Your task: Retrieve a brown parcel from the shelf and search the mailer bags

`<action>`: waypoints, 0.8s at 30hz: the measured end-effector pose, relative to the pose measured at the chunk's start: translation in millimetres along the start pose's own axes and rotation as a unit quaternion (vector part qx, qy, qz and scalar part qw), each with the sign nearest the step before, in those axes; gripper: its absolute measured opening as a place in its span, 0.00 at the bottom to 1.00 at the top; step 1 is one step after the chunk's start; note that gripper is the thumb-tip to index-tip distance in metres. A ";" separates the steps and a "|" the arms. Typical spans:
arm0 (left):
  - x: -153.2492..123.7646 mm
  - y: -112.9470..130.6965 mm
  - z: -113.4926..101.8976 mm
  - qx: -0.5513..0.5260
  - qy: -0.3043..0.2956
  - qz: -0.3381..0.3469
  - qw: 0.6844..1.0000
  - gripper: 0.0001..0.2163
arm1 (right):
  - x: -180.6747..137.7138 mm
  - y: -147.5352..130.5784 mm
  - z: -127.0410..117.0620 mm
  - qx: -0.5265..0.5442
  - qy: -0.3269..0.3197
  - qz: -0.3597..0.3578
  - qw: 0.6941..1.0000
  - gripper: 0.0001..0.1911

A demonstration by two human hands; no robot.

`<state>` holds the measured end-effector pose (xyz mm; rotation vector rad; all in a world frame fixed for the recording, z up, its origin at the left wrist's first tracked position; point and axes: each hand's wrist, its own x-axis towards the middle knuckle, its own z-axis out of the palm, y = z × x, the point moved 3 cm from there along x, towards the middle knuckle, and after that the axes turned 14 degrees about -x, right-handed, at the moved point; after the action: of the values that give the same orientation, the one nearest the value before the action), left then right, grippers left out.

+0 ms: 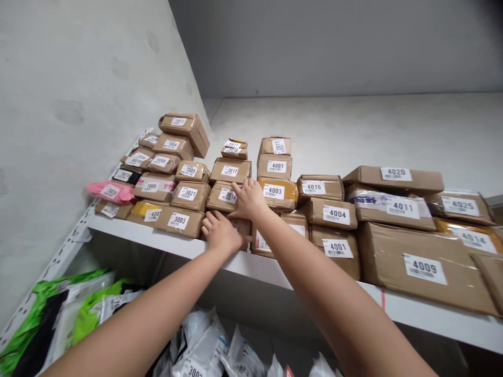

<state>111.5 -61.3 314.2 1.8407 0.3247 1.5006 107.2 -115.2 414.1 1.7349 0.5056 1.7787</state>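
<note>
Parcel 3016 [227, 196] on the white shelf [129, 230], grey walls around, lies under spread right-hand fingers [240, 187].

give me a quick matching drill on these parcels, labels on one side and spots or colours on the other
Things:
1. box 4009
2. parcel 4003
3. pink bag
4. box 3016

Descriptions:
A. far left of the shelf, against the wall
B. under the right hand
C. big brown box on the right, front row
D. yellow wrap, under box 4007

Pairs: 1-C, 2-D, 3-A, 4-B
</note>
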 end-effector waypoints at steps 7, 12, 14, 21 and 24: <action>9.7 -2.2 1.8 0.016 -0.008 -0.008 1.000 0.58 | -4.8 2.6 5.1 0.010 0.023 -0.033 0.999 0.46; 10.6 0.3 4.6 0.005 0.006 -0.020 1.000 0.60 | -6.5 3.9 1.4 0.034 0.042 -0.030 0.998 0.45; 7.8 1.4 4.0 -0.001 0.015 -0.017 1.000 0.59 | -6.9 5.5 0.1 0.044 0.051 -0.027 0.997 0.45; -0.5 6.8 -3.7 -0.006 0.047 -0.012 0.999 0.55 | -8.0 15.6 2.0 0.073 0.076 -0.025 0.994 0.46; -1.5 10.7 -8.5 -0.003 0.044 -0.011 0.999 0.54 | -7.4 20.0 2.6 0.084 0.081 -0.017 0.993 0.46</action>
<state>100.6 -66.6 320.8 1.7641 0.3804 1.5701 106.5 -135.3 421.5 1.6881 0.7681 1.9095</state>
